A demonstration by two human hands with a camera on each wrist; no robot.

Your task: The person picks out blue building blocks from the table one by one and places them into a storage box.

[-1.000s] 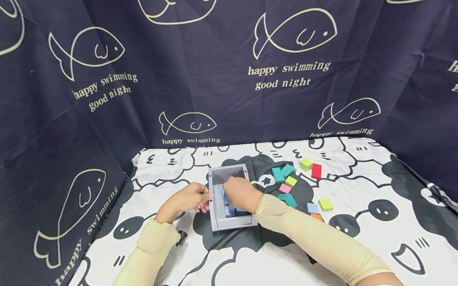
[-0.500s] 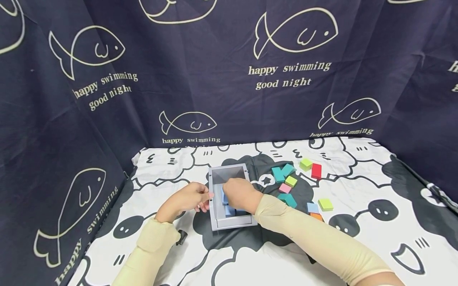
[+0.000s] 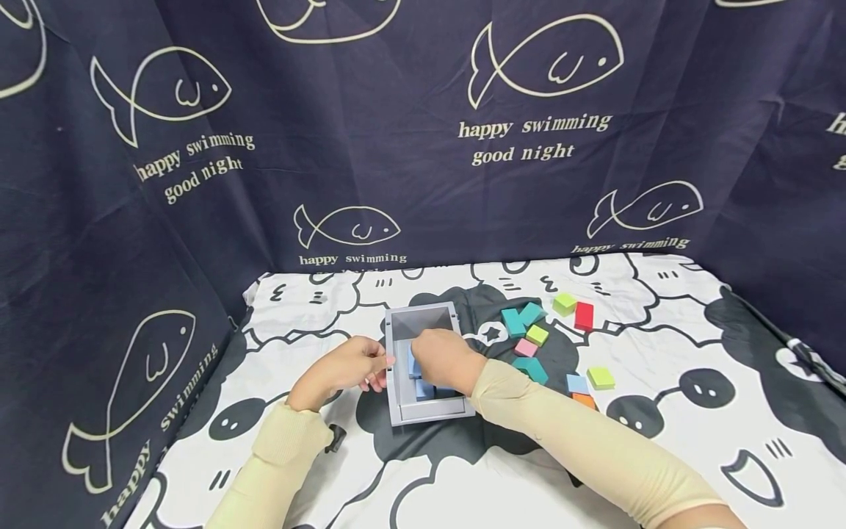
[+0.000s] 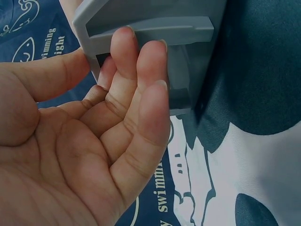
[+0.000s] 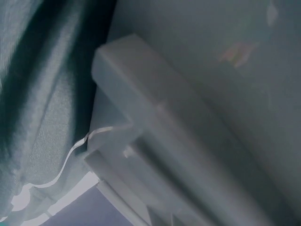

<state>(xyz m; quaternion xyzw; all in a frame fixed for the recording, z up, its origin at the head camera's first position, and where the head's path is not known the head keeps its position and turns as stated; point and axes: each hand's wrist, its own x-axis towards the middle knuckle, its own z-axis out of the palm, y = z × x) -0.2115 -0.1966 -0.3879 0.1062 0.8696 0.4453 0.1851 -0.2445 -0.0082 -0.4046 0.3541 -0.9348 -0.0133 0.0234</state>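
A grey open-topped box (image 3: 427, 413) stands on the cloth with several blue blocks (image 3: 425, 389) on its floor. At the box's left wall, my left hand (image 3: 349, 364) pinches the rim; in the left wrist view the thumb is at the edge and the fingertips (image 4: 151, 54) touch the outside ledge. Curled and reaching down into the box, my right hand (image 3: 444, 356) holds a blue block that shows at its left side; its fingertips are hidden. The right wrist view shows mostly the blurred grey box wall (image 5: 155, 117), without the hand.
Right of the box lie loose blocks: teal (image 3: 512, 323), pink (image 3: 526, 348), lime (image 3: 601, 378), red (image 3: 584, 316), light blue (image 3: 577, 384) and orange (image 3: 584, 400). A dark fish-print curtain (image 3: 423, 147) rises behind the patterned cloth (image 3: 502, 492).
Inside the box, the blue blocks near my right hand have shifted slightly, and the dark gap by the lower ones looks smaller. The left hand and the box have stayed in place.
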